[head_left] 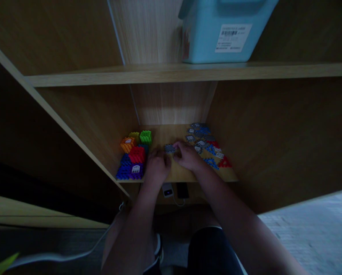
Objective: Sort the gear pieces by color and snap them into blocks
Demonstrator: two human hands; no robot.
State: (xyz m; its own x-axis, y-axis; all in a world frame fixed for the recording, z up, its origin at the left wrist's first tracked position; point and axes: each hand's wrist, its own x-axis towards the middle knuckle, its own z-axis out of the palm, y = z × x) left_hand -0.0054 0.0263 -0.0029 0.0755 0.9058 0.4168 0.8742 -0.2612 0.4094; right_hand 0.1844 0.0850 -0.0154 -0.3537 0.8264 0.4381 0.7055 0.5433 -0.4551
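Observation:
A small grey interlocking building tile (169,148) lies on the shelf between my hands. The index fingertip of my right hand (186,154) meets the tile's right edge, and the thumb is apart from it, lower down. To the left, my left hand (157,165) rests on the shelf with loosely bent fingers and nothing visible in it; its fingertips are partly hidden. Beside it stand box shapes built from such tiles: a red box (136,154), a purple box (136,170) with a white window, an orange box (127,144) and a green box (145,136).
Loose grey tiles (200,144), blue triangles (211,163) and red triangles (224,162) lie along the right side. A light-blue bin (222,34) stands on the upper shelf (159,73). Below sit a white device (167,190) with a cable and a dark flat object (182,190).

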